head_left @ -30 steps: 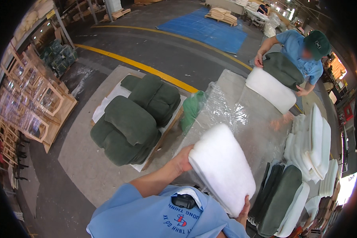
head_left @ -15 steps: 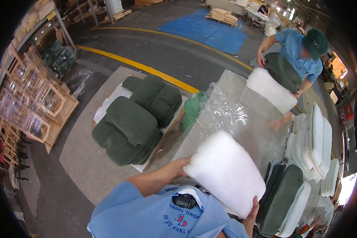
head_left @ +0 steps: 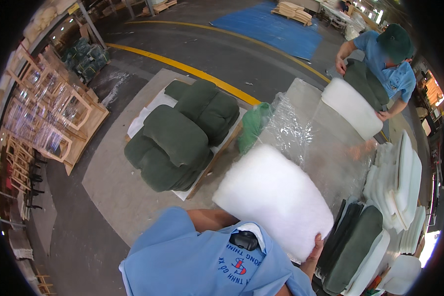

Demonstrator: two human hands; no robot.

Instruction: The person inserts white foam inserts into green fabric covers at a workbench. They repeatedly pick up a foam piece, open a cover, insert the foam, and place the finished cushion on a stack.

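Note:
A thick, fluffy white cushion pad (head_left: pixel 276 197) is in front of me, its broad face up, over the near end of the plastic-covered table. My right hand (head_left: pixel 314 251) grips its lower right edge, the fingers bent over the rim. The left forearm reaches under the pad's left side; that hand and its fingers are hidden beneath it. Right beside my right hand stand dark green cushions (head_left: pixel 356 246) on edge, with white pads among them. Across the table, a co-worker (head_left: pixel 387 74) holds a dark green cover (head_left: pixel 362 84) at a second white pad (head_left: pixel 350 108).
Left of the table, dark green cushions (head_left: pixel 175 135) are piled on a low pallet. Clear plastic sheeting (head_left: pixel 293 130) covers the tabletop (head_left: pixel 325 153), with a green bundle (head_left: pixel 254 126) at its left edge. White pads (head_left: pixel 394 177) stack at right. Wrapped wooden chair frames (head_left: pixel 49 113) stand far left.
The pad has turned to lie broader toward me and shifted slightly left. My left hand has slipped out of sight under it. The co-worker's hands still hold the green cover.

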